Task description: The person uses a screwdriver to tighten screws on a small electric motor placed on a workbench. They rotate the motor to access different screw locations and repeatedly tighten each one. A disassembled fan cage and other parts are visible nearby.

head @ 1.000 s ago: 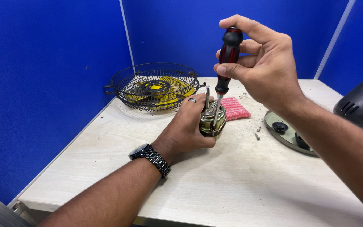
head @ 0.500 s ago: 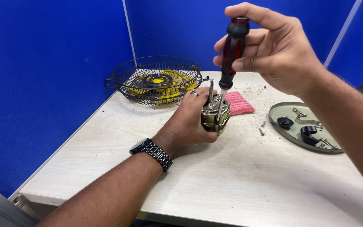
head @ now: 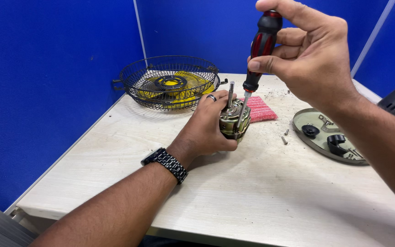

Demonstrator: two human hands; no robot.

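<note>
Head view: the work looks partway done, since loose screws (head: 285,137) are lying on the desk (head: 261,192) right of centre while the screwdriver (head: 258,59) is standing in the motor (head: 234,120) at frame centre. The left hand (head: 206,128) is wrapping its fingers around the motor; the right hand (head: 309,59), upper right, is pinching the handle.

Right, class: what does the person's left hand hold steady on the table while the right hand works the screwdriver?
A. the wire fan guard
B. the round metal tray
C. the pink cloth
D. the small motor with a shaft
D: the left hand wraps the small motor, and the right hand sets the screwdriver down into it.
</note>
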